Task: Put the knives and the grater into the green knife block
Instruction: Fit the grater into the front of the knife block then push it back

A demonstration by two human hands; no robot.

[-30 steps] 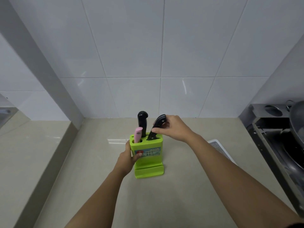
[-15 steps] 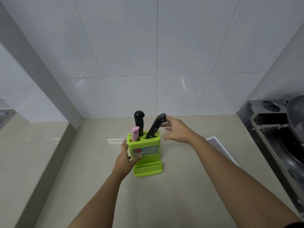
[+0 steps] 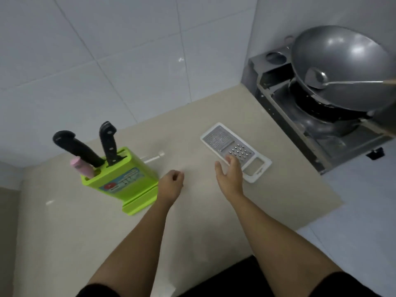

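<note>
The green knife block point(image 3: 120, 181) stands on the beige counter at the left. Two black-handled knives point(image 3: 79, 147) point(image 3: 108, 143) and a pink-handled one point(image 3: 80, 167) stick out of its top slots. A flat white-framed metal grater point(image 3: 233, 150) lies on the counter to the right. My right hand point(image 3: 230, 175) hovers with fingers spread at the grater's near edge, fingertips over its metal face. My left hand point(image 3: 171, 185) sits loosely curled just right of the block, holding nothing.
A grey wok point(image 3: 340, 67) with a ladle point(image 3: 317, 79) in it sits on the recessed stove point(image 3: 300, 116) at the right. White tiled walls close the back. The counter's front edge runs near my arms.
My right hand let go of the black knife, now seated in the block, and swung right to the grater. My left hand released the block. The view turned right and down.
</note>
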